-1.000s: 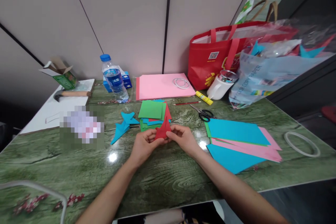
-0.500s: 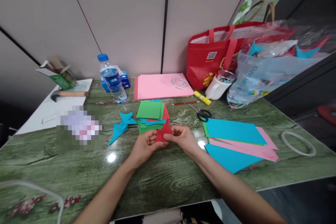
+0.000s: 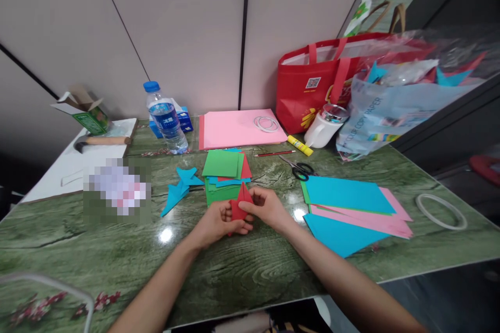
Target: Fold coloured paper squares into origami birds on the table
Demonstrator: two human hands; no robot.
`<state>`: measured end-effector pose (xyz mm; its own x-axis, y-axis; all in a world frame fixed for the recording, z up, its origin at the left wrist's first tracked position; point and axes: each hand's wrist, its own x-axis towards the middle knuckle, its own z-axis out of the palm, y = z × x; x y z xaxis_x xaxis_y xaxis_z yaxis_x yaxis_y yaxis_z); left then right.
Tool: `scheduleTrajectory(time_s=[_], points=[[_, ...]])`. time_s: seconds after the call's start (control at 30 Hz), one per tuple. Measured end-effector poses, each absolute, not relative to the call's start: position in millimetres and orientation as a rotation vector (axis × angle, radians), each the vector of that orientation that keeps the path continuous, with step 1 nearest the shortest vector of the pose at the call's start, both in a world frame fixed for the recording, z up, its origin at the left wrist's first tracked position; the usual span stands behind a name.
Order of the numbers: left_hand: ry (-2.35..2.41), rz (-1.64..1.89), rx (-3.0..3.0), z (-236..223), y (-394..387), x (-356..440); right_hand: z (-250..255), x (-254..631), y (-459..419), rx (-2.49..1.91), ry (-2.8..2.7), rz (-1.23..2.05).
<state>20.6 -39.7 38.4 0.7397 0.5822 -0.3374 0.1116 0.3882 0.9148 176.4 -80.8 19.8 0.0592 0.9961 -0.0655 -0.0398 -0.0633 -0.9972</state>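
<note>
Between my two hands is a folded piece of red paper (image 3: 241, 209), its pointed tip upward. My left hand (image 3: 219, 223) pinches its lower left side, thumb in front and fingers curled behind. The thumb of my right hand (image 3: 269, 208) presses on its front, with the fingers curled at its right edge. Just behind the red paper lies a stack of green, blue and red paper squares (image 3: 222, 164). Left of that stack are folded blue paper pieces (image 3: 177, 195).
Scissors (image 3: 300, 169), a pencil (image 3: 274, 153), a glue stick (image 3: 300, 145) and pink sheets (image 3: 238, 130) lie farther back. Coloured sheets (image 3: 347, 195) are on the right. A water bottle (image 3: 167, 119), a hammer (image 3: 103, 140), a white mug (image 3: 324, 127) and a red bag (image 3: 297, 83) stand or lie around.
The red paper has turned more upright and now forms a taller, narrower point. My left hand has shifted slightly down, and my right thumb has moved a little left across the paper.
</note>
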Motion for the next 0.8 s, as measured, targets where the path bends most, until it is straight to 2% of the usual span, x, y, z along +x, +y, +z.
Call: scheduleTrajectory(time_s=[0.2,0.37,0.57,0.8], points=[[0.721,0.157,1.188,35,-44,23,18,170,-84,-1.364,-1.216,1.1],[0.719,0.24,1.091,28,-44,24,16,166,-85,-1.328,-1.145,1.094],[0.781,0.404,1.048,31,-39,22,20,182,-79,-1.253,-1.162,1.236],[0.691,0.493,1.015,35,-36,22,22,186,-74,-1.213,-0.95,1.205]])
